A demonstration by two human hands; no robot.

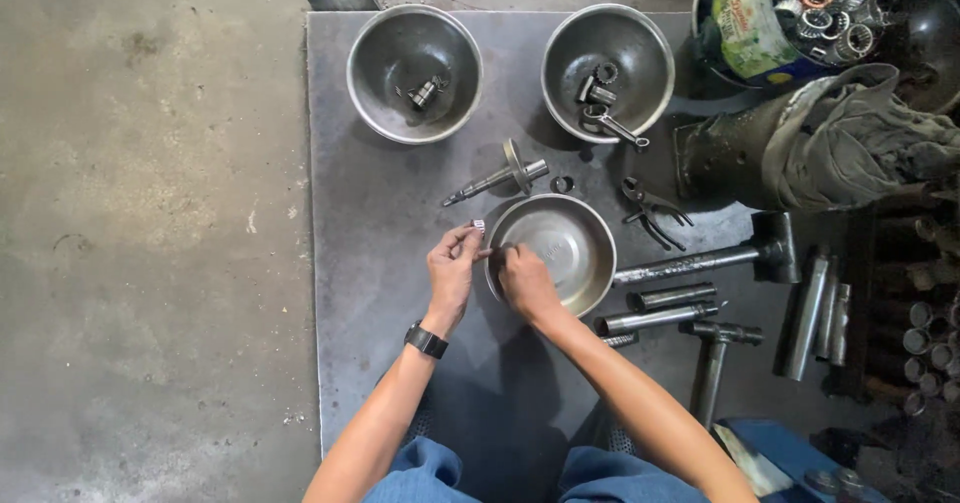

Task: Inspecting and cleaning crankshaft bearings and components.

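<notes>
Workshop: hammers [720, 259], pliers [650, 211], concrete floor [150, 213]

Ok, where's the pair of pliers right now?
In the head view the pliers lie on the grey mat, right of centre, between the upper right steel bowl and the hammer.

Both bare forearms reach forward from the bottom of the view, converging toward the centre. The left hand [452, 268], a dark watch strapped at its wrist, is raised with palm turned inward, thumb and forefinger pinched together at the fingertips. The right hand [525, 281] sits just beside it, knuckles up, fingers curled and pointing toward the left hand's grip. The two hands nearly touch.
</notes>
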